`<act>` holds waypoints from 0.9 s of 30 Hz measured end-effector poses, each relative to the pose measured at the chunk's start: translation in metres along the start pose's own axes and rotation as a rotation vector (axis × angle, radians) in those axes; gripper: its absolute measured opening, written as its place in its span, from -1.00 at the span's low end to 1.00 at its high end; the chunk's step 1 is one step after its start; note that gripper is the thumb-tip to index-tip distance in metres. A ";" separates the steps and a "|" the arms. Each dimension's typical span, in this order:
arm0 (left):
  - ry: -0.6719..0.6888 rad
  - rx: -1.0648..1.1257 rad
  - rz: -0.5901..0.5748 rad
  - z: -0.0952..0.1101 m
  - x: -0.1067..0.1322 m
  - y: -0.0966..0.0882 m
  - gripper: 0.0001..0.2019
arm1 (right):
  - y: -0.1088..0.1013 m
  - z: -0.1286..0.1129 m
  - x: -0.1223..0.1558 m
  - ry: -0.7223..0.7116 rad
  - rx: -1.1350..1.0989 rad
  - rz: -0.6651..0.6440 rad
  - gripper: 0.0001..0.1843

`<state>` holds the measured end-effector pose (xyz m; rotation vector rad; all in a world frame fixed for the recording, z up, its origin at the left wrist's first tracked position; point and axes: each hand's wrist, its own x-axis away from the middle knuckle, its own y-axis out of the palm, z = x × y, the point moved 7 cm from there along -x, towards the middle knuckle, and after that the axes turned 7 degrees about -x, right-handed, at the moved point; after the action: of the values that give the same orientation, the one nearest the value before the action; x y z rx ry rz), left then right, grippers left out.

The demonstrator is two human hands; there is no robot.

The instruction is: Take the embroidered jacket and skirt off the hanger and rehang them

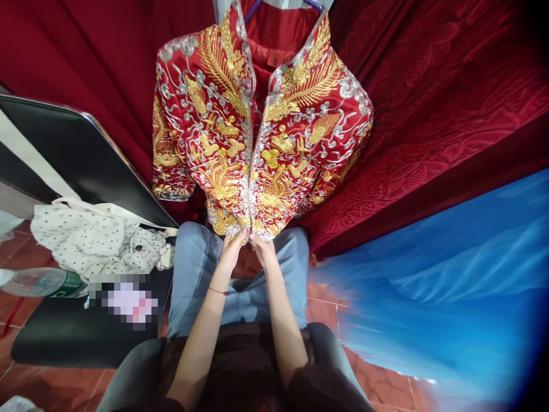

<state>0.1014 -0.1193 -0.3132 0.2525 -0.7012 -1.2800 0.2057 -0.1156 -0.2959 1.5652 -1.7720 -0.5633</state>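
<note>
In front of me hangs a red jacket, thick with gold and silver embroidery, on a purple hanger. Its front edges lie side by side, parted toward the collar and close together at the hem. A label with the letter S shows inside the neck. My left hand grips the hem corner of the left-hand front panel, fingers partly hidden beneath the cloth. Just beside it, my right hand is closed on the hem corner of the other panel. A thin red cord circles my left wrist.
On my left, a black chair bears a white spotted cloth bag, a plastic bottle and a blurred-out item. Dark red fabric and a blue gauzy garment hang to the right. Red tiles cover the floor.
</note>
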 end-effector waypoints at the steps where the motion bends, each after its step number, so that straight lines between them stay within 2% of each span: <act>1: 0.008 -0.015 -0.001 0.000 -0.001 -0.001 -0.44 | 0.000 0.001 -0.001 -0.004 0.003 0.005 -0.46; 11: 0.093 -0.154 -0.021 -0.004 -0.010 -0.010 -0.46 | -0.005 0.006 -0.005 -0.036 0.034 0.062 -0.60; 17: 0.111 -0.237 0.041 0.001 -0.013 -0.020 -0.47 | -0.006 0.011 -0.008 0.017 0.139 0.053 -0.74; 27: 0.181 -0.359 0.026 0.007 -0.017 -0.028 -0.52 | -0.007 0.010 -0.007 0.111 0.163 0.053 -0.68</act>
<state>0.0731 -0.1105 -0.3285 0.0634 -0.3112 -1.3146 0.2032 -0.1112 -0.3087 1.6201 -1.8067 -0.3071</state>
